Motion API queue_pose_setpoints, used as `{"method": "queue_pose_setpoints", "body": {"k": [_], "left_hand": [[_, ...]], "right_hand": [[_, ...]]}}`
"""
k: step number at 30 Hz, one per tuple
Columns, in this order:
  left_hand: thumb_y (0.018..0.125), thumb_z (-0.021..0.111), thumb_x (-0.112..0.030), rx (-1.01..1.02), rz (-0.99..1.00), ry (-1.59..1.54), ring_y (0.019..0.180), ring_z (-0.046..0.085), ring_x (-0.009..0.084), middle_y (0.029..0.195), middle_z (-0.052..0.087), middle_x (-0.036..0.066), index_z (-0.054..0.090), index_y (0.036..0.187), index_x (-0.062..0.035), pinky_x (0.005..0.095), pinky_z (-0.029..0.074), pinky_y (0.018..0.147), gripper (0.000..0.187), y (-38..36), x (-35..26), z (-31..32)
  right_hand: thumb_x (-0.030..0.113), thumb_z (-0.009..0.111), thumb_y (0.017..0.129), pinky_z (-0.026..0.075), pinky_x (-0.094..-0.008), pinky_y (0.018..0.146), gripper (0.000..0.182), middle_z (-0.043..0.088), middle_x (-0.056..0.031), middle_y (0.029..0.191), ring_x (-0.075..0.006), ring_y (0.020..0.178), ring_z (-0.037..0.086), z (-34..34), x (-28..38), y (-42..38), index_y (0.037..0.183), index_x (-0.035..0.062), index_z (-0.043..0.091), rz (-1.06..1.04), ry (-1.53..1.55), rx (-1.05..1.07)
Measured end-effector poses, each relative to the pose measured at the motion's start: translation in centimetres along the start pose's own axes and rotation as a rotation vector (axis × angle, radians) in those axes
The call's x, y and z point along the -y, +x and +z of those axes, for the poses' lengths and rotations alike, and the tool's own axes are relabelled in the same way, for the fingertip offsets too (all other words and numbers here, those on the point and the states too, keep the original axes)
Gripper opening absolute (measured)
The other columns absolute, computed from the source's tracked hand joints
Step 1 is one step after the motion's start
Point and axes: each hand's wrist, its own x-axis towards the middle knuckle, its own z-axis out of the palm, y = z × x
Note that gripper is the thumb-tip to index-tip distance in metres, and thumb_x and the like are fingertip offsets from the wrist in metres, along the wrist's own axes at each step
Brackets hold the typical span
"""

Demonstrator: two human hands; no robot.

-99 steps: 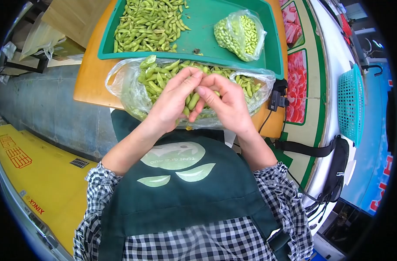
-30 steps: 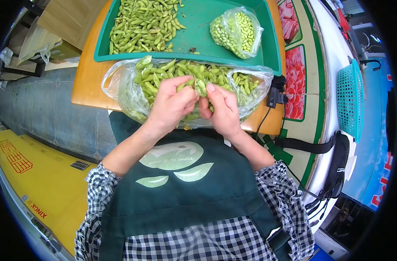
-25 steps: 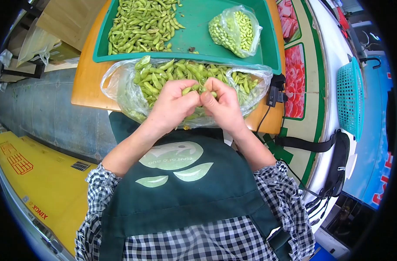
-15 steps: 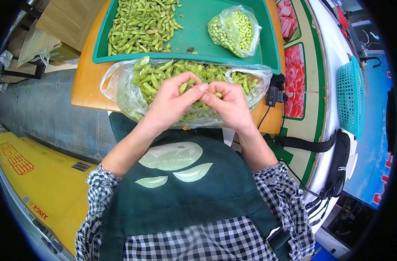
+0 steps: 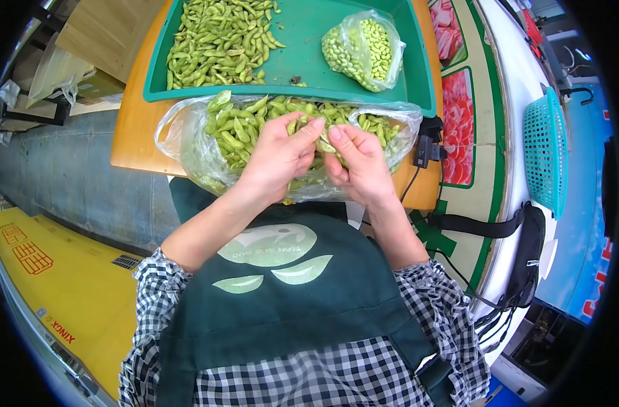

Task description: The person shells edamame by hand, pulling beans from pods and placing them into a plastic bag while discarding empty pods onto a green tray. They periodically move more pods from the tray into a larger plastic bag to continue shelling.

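Observation:
Close over an open clear plastic bag [image 5: 204, 159] full of green soybean pods [image 5: 236, 132], my two hands meet with fingertips nearly touching. A soybean pod [image 5: 325, 144] shows between them, pinched under the thumb of my right hand [image 5: 363, 163]. My left hand [image 5: 277, 157] is closed, its thumb and forefinger pressed together at the pod's left end. The left fingers partly hide what lies under them.
Behind the bag stands a green tray [image 5: 296, 57] with a heap of pods [image 5: 218, 47] on the left. A bag of shelled beans [image 5: 367, 54] sits on its right. The wooden table [image 5: 136, 139] carries a black device [image 5: 428, 146] with a cable at the right.
My hands have turned slightly and the fingertips have parted a little, so the pod now shows between them. My right fingers have curled further under it.

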Motion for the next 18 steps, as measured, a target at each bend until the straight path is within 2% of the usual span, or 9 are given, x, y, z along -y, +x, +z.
{"method": "queue_pose_setpoints", "body": {"k": [1, 2, 4, 5, 7, 10, 12, 14, 18], "left_hand": [[0.093, 0.059, -0.024, -0.037, 0.033, 0.045, 0.042, 0.029, 0.0024, 0.055, 0.036, -0.008, 0.054, 0.102, -0.0048, 0.0199, 0.020, 0.039, 0.021, 0.2, 0.1, -0.1], [0.093, 0.059, -0.024, -0.037, 0.037, 0.045, 0.042, 0.029, 0.0024, 0.055, 0.036, -0.008, 0.054, 0.102, -0.0048, 0.0199, 0.020, 0.039, 0.021, 0.2, -0.1, 0.0], [0.097, 0.051, -0.030, -0.020, 0.046, 0.144, 0.042, 0.029, 0.0031, 0.056, 0.038, -0.005, 0.054, 0.108, -0.0039, 0.0195, 0.022, 0.039, 0.029, -0.1, -0.7, 0.0], [0.097, 0.051, -0.030, -0.018, 0.044, 0.145, 0.042, 0.029, 0.0031, 0.056, 0.038, -0.005, 0.054, 0.108, -0.0039, 0.0195, 0.022, 0.039, 0.029, -0.3, -0.9, 0.0], [0.100, 0.040, -0.038, 0.059, 0.056, 0.062, 0.041, 0.029, 0.0034, 0.057, 0.040, -0.003, 0.052, 0.116, -0.0035, 0.0186, 0.023, 0.038, 0.040, -0.7, -1.3, -0.1], [0.101, 0.032, -0.044, 0.146, 0.044, 0.045, 0.041, 0.030, 0.0038, 0.057, 0.040, -0.001, 0.051, 0.119, -0.0030, 0.0185, 0.023, 0.038, 0.049, -1.2, -1.4, -0.1], [0.101, 0.033, -0.042, 0.168, 0.019, 0.061, 0.041, 0.031, 0.0041, 0.058, 0.041, 0.000, 0.050, 0.121, -0.0029, 0.0184, 0.023, 0.037, 0.048, -1.6, -1.5, 0.1], [0.101, 0.033, -0.041, 0.186, -0.002, 0.078, 0.041, 0.031, 0.0043, 0.058, 0.043, 0.000, 0.049, 0.122, -0.0028, 0.0184, 0.023, 0.037, 0.047, -2.1, -2.0, 0.4], [0.100, 0.039, -0.038, 0.191, -0.007, 0.054, 0.044, 0.037, 0.0063, 0.061, 0.048, 0.002, 0.054, 0.113, -0.0012, 0.0191, 0.027, 0.040, 0.042, -2.2, -2.3, -0.5]], "right_hand": [[0.021, 0.051, 0.097, 0.029, -0.0186, 0.041, 0.021, 0.055, -0.0007, 0.060, -0.0027, 0.045, 0.039, -0.4, 0.1, 0.1, 0.094, 0.0029, 0.061, -0.037, -0.148, -0.103], [0.021, 0.051, 0.097, 0.029, -0.0186, 0.041, 0.021, 0.055, -0.0007, 0.060, -0.0027, 0.045, 0.039, -0.8, 0.5, 0.2, 0.094, 0.0029, 0.061, -0.038, -0.151, -0.101], [0.021, 0.049, 0.098, 0.027, -0.0186, 0.041, 0.024, 0.055, -0.0006, 0.062, -0.0023, 0.046, 0.036, -1.6, 1.3, 0.2, 0.101, 0.0008, 0.063, -0.137, -0.569, -0.206], [0.021, 0.049, 0.098, 0.027, -0.0186, 0.041, 0.024, 0.055, -0.0006, 0.062, -0.0023, 0.046, 0.036, -2.0, 1.5, 0.2, 0.101, 0.0008, 0.063, -0.137, -0.568, -0.209], [0.020, 0.051, 0.097, 0.027, -0.0177, 0.042, 0.025, 0.058, -0.0005, 0.068, -0.0012, 0.048, 0.037, -2.3, 1.7, 0.3, 0.106, 0.0003, 0.064, -0.207, -0.553, -0.204], [0.015, 0.055, 0.095, 0.031, -0.0180, 0.045, 0.019, 0.059, 0.0004, 0.071, -0.0019, 0.051, 0.040, -1.0, 2.6, -0.3, 0.100, 0.0000, 0.065, -0.207, -0.435, -0.104], [0.012, 0.057, 0.093, 0.034, -0.0184, 0.048, 0.015, 0.060, 0.0007, 0.070, -0.0021, 0.052, 0.043, 0.5, 2.6, -0.2, 0.098, 0.0005, 0.065, -0.245, -0.417, -0.046], [0.012, 0.059, 0.092, 0.037, -0.0183, 0.051, 0.014, 0.061, 0.0004, 0.070, -0.0028, 0.057, 0.047, 2.1, 2.3, 0.1, 0.097, -0.0001, 0.064, -0.481, -0.600, 0.052], [0.009, 0.061, 0.090, 0.037, -0.0178, 0.050, 0.012, 0.060, 0.0000, 0.069, -0.0031, 0.057, 0.048, 1.9, 2.5, 0.5, 0.096, -0.0006, 0.063, -0.392, -0.489, -0.020]]}}
